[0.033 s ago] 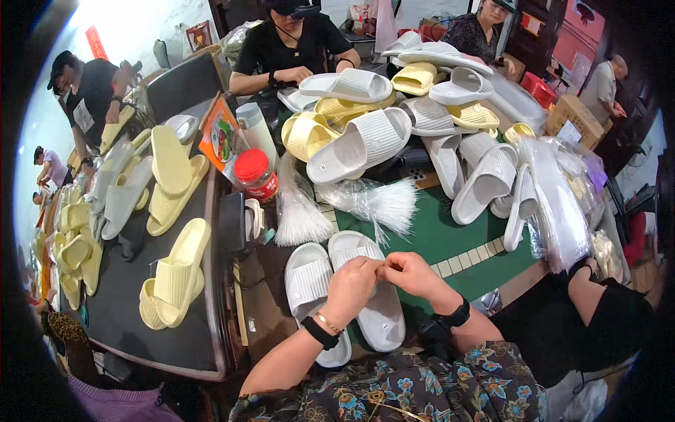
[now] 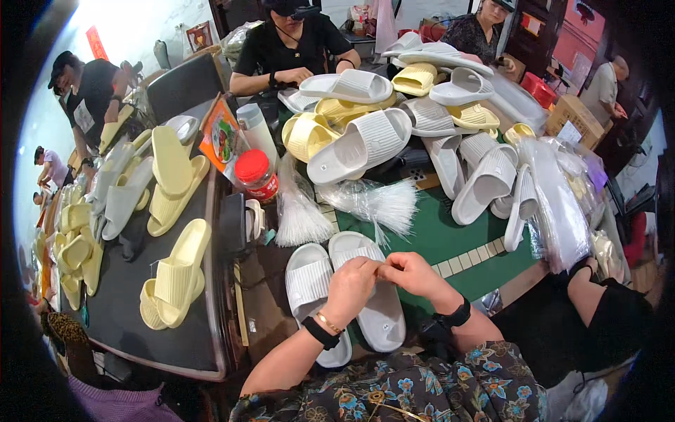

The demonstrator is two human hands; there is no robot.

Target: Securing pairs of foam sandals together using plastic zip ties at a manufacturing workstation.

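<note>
A pair of pale grey slippers lies side by side in front of me, the left slipper [image 2: 308, 285] and the right slipper [image 2: 382, 320], toes pointing away. Over the right slipper's strap, my left hand [image 2: 351, 287] is closed, its fingertips pinched together. My right hand [image 2: 413, 274] meets it there, thumb and forefinger pinched too. Whatever is between the fingertips is too small or hidden to make out. Just beyond the slippers are two bundles of thin white plastic strands, the left bundle [image 2: 302, 219] and the right bundle [image 2: 383, 204], both partly in clear wrapping.
A heap of grey and yellow slippers [image 2: 362, 141] covers the table's far side. Clear plastic bags [image 2: 555, 204] lie at right. A red-lidded jar [image 2: 255, 174] and a white bottle [image 2: 256, 130] stand left. Yellow slippers [image 2: 176, 274] rest on the dark left table. Other people work around.
</note>
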